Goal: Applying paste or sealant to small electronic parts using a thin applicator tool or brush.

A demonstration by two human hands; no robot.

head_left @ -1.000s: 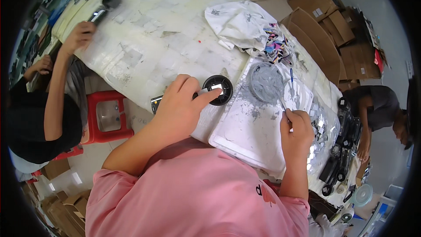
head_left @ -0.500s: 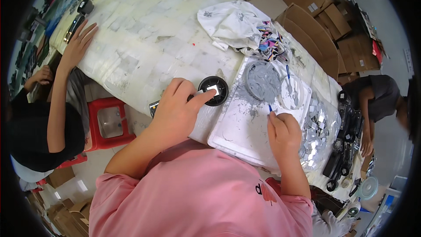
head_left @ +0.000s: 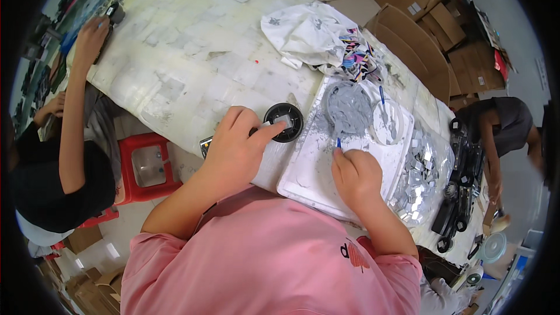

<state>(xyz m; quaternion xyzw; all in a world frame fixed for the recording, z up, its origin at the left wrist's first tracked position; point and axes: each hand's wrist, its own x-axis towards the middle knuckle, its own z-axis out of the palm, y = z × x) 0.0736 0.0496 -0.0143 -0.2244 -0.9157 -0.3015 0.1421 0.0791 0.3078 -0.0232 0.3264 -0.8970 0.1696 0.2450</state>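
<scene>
My left hand (head_left: 234, 143) is wrapped round a black device with a round, cup-like end (head_left: 288, 136). Its index finger reaches into the cup beside a small light-grey square piece (head_left: 283, 122). A thin blue-handled tool (head_left: 338, 142) is pinched in my right hand (head_left: 357, 178); its tip is at the near edge of a round tub of grey paste (head_left: 349, 105) and hard to make out. The tub stands on a paste-smeared white tray (head_left: 306, 176). Beside it is a round white lid (head_left: 402, 127) with another blue-handled tool (head_left: 382, 94) at it.
Right of the tray lies a clear plastic bag of small shiny squares (head_left: 417, 169), with several black devices (head_left: 458, 198) beyond. A stained white cloth (head_left: 303, 32) lies behind the tray. At the left, a co-worker's hand (head_left: 91, 41) covers another device. A red stool (head_left: 146, 166) stands below.
My right hand has moved left along the tray with the blue-handled tool, toward the paste tub's near left edge. My left hand stays nearly still. The co-worker's hand at the left has closed over a device.
</scene>
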